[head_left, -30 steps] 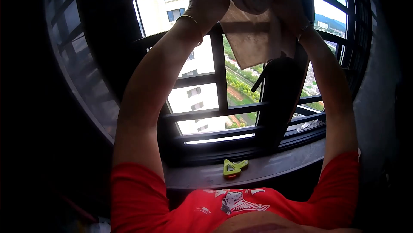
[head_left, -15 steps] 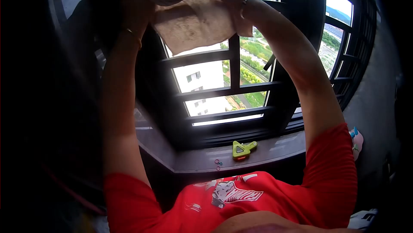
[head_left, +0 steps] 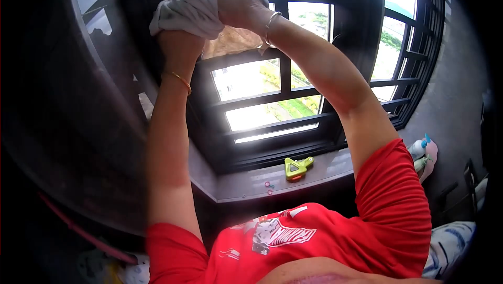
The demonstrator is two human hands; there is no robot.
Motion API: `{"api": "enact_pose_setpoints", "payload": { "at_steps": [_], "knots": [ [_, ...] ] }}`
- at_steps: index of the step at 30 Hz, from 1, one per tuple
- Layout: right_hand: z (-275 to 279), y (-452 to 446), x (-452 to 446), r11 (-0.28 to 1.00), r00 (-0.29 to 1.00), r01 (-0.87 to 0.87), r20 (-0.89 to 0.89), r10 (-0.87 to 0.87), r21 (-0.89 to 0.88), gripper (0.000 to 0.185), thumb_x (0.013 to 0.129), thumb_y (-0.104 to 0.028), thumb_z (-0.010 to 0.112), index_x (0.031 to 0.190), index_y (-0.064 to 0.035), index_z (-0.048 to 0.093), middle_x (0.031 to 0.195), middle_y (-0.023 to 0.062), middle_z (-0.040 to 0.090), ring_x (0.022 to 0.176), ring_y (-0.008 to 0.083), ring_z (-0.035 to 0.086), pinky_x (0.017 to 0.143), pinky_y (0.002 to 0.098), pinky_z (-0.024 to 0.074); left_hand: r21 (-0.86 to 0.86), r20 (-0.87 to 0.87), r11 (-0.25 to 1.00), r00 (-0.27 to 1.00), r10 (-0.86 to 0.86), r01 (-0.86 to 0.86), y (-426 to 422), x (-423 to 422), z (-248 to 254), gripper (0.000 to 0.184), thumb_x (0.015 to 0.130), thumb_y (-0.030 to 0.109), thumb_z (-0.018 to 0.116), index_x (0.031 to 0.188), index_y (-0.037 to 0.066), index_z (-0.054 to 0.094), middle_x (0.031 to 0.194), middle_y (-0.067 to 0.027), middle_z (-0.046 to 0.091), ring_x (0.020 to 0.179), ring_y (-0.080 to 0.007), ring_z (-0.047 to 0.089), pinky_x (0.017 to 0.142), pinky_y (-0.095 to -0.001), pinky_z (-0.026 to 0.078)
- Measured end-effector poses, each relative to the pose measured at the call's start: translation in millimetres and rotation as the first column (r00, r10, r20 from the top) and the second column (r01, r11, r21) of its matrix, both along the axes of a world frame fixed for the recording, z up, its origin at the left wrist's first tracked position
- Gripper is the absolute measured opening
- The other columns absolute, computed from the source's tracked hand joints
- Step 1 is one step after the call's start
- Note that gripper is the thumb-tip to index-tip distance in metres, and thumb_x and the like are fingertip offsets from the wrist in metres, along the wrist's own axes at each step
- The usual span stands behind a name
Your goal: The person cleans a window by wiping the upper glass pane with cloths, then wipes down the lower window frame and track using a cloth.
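Bunched white cloth (head_left: pixel 186 14) covers my left hand (head_left: pixel 181 41); only the wrist side shows below it, and its fingers are hidden. Beside it, my right hand (head_left: pixel 238 1) is closed on the cloth, its knuckles toward me and fingers curled at the top. Below the two hands hangs a stained tan cloth (head_left: pixel 230 41) in front of the window bars. Whether this is a separate cloth or joined to the white one I cannot tell. Both arms are raised high before the dark window frame (head_left: pixel 285 74).
A yellow-green triangular tool (head_left: pixel 297 167) lies on the window sill (head_left: pixel 241 188), with small pink rings (head_left: pixel 269 185) to its left. Bottles (head_left: pixel 418 148) stand at the right. A dark panel (head_left: pixel 105 100) rises along my left side, and barred windows (head_left: pixel 401 48) continue on the right.
The view has tilted up, so more of my hands shows. My hands have come closer together, and the white cloth is bunched over the left. Less of the tan cloth shows.
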State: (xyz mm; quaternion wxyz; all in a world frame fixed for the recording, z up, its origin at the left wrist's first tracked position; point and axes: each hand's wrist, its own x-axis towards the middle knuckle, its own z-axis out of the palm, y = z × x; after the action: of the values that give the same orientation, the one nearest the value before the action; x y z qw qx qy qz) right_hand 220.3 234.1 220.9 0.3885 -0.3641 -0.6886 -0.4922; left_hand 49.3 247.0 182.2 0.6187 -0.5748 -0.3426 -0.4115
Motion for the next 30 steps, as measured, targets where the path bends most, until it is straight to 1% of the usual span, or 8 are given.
{"api": "enact_pose_setpoints", "payload": {
  "at_steps": [4, 8, 16, 18, 20, 24, 28, 30],
  "knots": [
    [-4, -6, 0, 0.998, 0.999, -0.033, 0.008, 0.032, 0.045, 0.033, 0.085, -0.032, 0.066, 0.104, -0.0048, 0.065, 0.109, 0.0103, 0.066, 0.110, 0.0268, 0.060, 0.098, 0.0387, 0.0476, -0.097, 0.056, 0.981, 0.985, -0.166, 0.171, 4, 5, -4, 0.033, 0.088, 0.040, 0.058, 0.099, 0.010, 0.064, 0.100, -0.0098, 0.064, 0.100, -0.0303, 0.059, 0.087, -0.0425, 0.044],
    [-7, -6, -4, 0.997, 0.996, -0.020, -0.081, 0.027, 0.078, 0.035, 0.085, -0.037, 0.067, 0.100, -0.0046, 0.066, 0.103, 0.0111, 0.067, 0.105, 0.0271, 0.061, 0.096, 0.0386, 0.0479, 0.001, 0.016, 1.000, 1.000, -0.012, 0.012, 2, 5, 3, 0.033, 0.089, 0.043, 0.057, 0.094, 0.012, 0.064, 0.093, -0.0057, 0.064, 0.091, -0.0261, 0.060, 0.082, -0.0387, 0.045],
    [-14, -24, -6, 0.991, 0.993, -0.049, -0.104, 0.062, 0.124, 0.038, 0.085, -0.038, 0.065, 0.101, -0.0037, 0.064, 0.101, 0.0119, 0.066, 0.104, 0.0275, 0.061, 0.099, 0.0386, 0.0459, 0.032, -0.006, 0.992, 0.993, -0.119, 0.119, 33, 2, 2, 0.033, 0.091, 0.044, 0.056, 0.099, 0.012, 0.061, 0.100, -0.0057, 0.061, 0.096, -0.0237, 0.058, 0.085, -0.0379, 0.044],
    [-12, -22, -3, 0.996, 0.996, -0.022, -0.086, 0.030, 0.084, 0.039, 0.086, -0.039, 0.064, 0.101, -0.0035, 0.064, 0.101, 0.0122, 0.066, 0.105, 0.0273, 0.061, 0.100, 0.0387, 0.0451, -0.081, 0.040, 0.997, 0.999, -0.012, 0.016, -5, 6, -1, 0.035, 0.092, 0.046, 0.054, 0.100, 0.015, 0.066, 0.104, -0.0070, 0.067, 0.100, -0.0254, 0.061, 0.090, -0.0395, 0.044],
    [-13, -17, -1, 0.989, 0.999, -0.047, -0.004, 0.048, 0.137, 0.038, 0.087, -0.038, 0.064, 0.103, -0.0032, 0.065, 0.102, 0.0122, 0.066, 0.105, 0.0270, 0.061, 0.100, 0.0382, 0.0449, -0.010, -0.037, 0.987, 0.986, -0.160, 0.160, -8, -2, 0, 0.034, 0.090, 0.044, 0.055, 0.096, 0.011, 0.057, 0.096, -0.0071, 0.057, 0.095, -0.0253, 0.056, 0.084, -0.0396, 0.044],
    [-15, -13, 14, 0.996, 0.996, -0.069, 0.062, 0.066, 0.058, 0.030, 0.084, -0.028, 0.065, 0.105, -0.0060, 0.065, 0.109, 0.0078, 0.065, 0.115, 0.0259, 0.057, 0.096, 0.0363, 0.0488, -0.101, 0.022, 0.995, 1.000, 0.020, -0.017, -4, 10, 3, 0.039, 0.091, 0.047, 0.053, 0.099, 0.009, 0.058, 0.097, -0.0088, 0.058, 0.096, -0.0264, 0.056, 0.084, -0.0419, 0.044],
    [-21, -23, 50, 0.978, 0.994, 0.096, 0.041, -0.106, 0.184, 0.018, 0.083, -0.024, 0.065, 0.091, -0.0087, 0.071, 0.102, 0.0077, 0.065, 0.105, 0.0230, 0.060, 0.095, 0.0344, 0.0487, -0.161, 0.051, 0.954, 0.963, 0.266, -0.255, -14, 22, -5, 0.040, 0.093, 0.047, 0.051, 0.102, 0.010, 0.063, 0.105, -0.0107, 0.063, 0.103, -0.0283, 0.057, 0.084, -0.0464, 0.044],
    [-15, -22, 76, 0.978, 0.989, 0.067, 0.120, -0.093, 0.200, 0.017, 0.079, -0.018, 0.064, 0.091, -0.0086, 0.070, 0.102, 0.0068, 0.065, 0.102, 0.0224, 0.060, 0.093, 0.0343, 0.0489, -0.072, 0.036, 0.992, 0.993, 0.109, -0.106, 6, 26, -7, 0.039, 0.092, 0.045, 0.052, 0.101, 0.009, 0.062, 0.104, -0.0115, 0.063, 0.101, -0.0291, 0.058, 0.082, -0.0474, 0.044]
  ]
}}
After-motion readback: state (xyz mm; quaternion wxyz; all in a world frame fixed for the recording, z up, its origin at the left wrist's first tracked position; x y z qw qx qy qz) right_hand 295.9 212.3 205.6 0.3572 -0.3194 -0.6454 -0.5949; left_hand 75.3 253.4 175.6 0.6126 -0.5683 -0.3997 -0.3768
